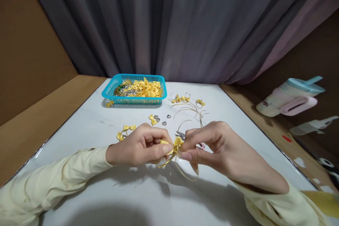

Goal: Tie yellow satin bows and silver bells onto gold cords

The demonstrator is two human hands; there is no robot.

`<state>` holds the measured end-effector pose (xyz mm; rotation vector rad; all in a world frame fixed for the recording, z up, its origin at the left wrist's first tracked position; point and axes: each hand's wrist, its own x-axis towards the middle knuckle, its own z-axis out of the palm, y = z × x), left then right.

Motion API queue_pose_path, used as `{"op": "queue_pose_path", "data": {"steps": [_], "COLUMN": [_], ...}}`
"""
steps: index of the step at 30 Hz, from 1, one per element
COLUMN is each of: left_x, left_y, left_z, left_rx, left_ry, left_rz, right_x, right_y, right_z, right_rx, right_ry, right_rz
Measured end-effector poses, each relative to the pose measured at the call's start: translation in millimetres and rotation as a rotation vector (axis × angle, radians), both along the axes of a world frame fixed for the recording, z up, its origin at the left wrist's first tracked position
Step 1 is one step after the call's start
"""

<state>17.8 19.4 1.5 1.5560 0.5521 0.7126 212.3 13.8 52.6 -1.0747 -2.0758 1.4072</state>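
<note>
Above the front of the white table, my left hand [144, 144] pinches a yellow ribbon bow [178, 142] by one side, thumb against fingers. My right hand [209, 146] is closed at the middle of the same bow, pinching a thin gold cord [185, 174] whose loose end curves down below. A loop of the cord hangs under the bow. Scissors with pink handles [201, 146] and grey blades show partly behind my right hand; whether its fingers touch them I cannot tell. Left of my left hand lie several yellow bows [129, 127], one with a cord loop.
A blue basket [134, 101] at the back holds yellow bows, gold cords and silver pieces. Silver heart-shaped pieces [164, 123], a bow [153, 119], looped bows [200, 102] and cord lengths [189, 107] lie mid-table. A lidded cup [288, 97] and clear bottle [309, 126] stand right.
</note>
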Motion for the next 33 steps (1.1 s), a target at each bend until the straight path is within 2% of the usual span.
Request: {"op": "queue_pose_path", "data": {"steps": [3,6,11,17,22,27,30,33], "left_x": [-1,-3,-3,-3,-3,-2,-1,0], "left_y": [1,2,2,2,3,2,2,3], "left_z": [0.3,1.4,3.1,4.7,8.1,9.2,6.9,4.5], "left_rx": [-0.008,0.064,0.176,0.214,0.260,0.408,0.460,0.521], "left_ry": [-0.032,-0.007,0.034,0.033,0.085,0.180,0.259,0.296], "left_rz": [0.008,0.031,0.068,0.068,0.087,0.161,0.190,0.191], "right_x": [1,3,3,1,-2,7,12,9], "right_y": [2,4,6,5,3,4,0,-4], "right_z": [-2.6,-5.6,-7.3,-7.7,-10.7,-4.3,-0.5,-4.4], "right_rx": [-0.057,-0.079,-0.051,0.003,0.240,0.458,0.654,0.825], "right_ry": [0.036,0.048,0.022,0.023,0.036,-0.144,-0.137,-0.171], "right_rz": [-0.007,-0.011,-0.012,-0.010,-0.031,-0.048,-0.115,-0.046]}}
